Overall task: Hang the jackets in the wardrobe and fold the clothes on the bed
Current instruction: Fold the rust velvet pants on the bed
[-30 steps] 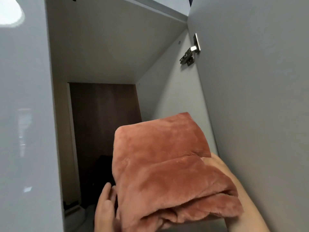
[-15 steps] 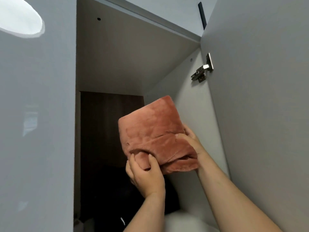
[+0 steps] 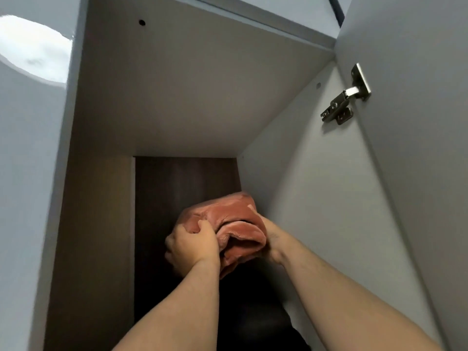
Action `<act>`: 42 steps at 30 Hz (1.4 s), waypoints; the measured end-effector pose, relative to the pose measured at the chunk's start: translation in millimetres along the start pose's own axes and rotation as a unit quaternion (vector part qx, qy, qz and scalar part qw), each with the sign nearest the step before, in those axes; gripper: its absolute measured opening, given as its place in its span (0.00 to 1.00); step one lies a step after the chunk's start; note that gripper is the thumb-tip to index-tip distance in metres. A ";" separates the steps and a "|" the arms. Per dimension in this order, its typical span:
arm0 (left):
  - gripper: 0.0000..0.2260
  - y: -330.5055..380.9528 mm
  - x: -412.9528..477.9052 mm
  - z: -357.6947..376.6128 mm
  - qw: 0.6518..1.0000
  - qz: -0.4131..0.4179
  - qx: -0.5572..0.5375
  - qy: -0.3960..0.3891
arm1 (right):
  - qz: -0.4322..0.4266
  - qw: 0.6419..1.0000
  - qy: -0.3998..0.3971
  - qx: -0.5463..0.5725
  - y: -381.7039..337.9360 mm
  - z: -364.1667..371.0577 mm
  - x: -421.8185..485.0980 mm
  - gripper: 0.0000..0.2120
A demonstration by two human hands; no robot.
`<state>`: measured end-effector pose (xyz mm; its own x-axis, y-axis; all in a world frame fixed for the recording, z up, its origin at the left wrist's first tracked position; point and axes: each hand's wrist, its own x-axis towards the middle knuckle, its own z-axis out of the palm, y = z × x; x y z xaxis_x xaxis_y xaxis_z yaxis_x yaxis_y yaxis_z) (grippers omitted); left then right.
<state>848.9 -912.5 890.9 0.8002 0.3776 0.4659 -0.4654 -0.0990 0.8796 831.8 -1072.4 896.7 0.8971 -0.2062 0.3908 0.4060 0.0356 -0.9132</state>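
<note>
A folded rust-orange plush garment (image 3: 228, 216) is held up deep inside the open wardrobe compartment (image 3: 162, 102), near its dark brown back panel (image 3: 177, 188). My left hand (image 3: 192, 245) grips the bundle's left front edge with curled fingers. My right hand (image 3: 272, 239) holds its right side, the fingers mostly hidden behind the fabric. Both forearms reach up and forward from the bottom of the view.
The open wardrobe door (image 3: 410, 173) stands close on the right with a metal hinge (image 3: 345, 97). A glossy grey door panel (image 3: 27, 173) walls the left. Dark clothing (image 3: 253, 307) lies low in the compartment under the bundle.
Both arms have stretched farther into the wardrobe, carrying the orange bundle up and back toward the rear panel. It now looks more bunched between the hands.
</note>
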 end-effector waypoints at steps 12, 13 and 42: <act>0.32 -53.3 35.8 21.8 0.905 0.063 0.377 -0.189 | 0.075 0.993 -0.087 0.022 130.1 -58.5 48.7 0.10; 0.30 -45.3 36.9 25.5 0.896 0.110 0.371 -0.220 | 0.077 0.993 -0.084 0.044 135.0 -60.5 48.3 0.11; 0.33 -102.3 71.4 65.9 0.712 0.125 0.574 -0.384 | -0.039 0.675 -0.085 -0.731 99.5 -12.8 96.6 0.36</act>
<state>978.6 -936.0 840.6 0.9224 -0.3562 0.1495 -0.3672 -0.9286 0.0530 956.6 -1101.4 842.1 0.9404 -0.0321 0.3385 -0.0422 -0.9989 0.0225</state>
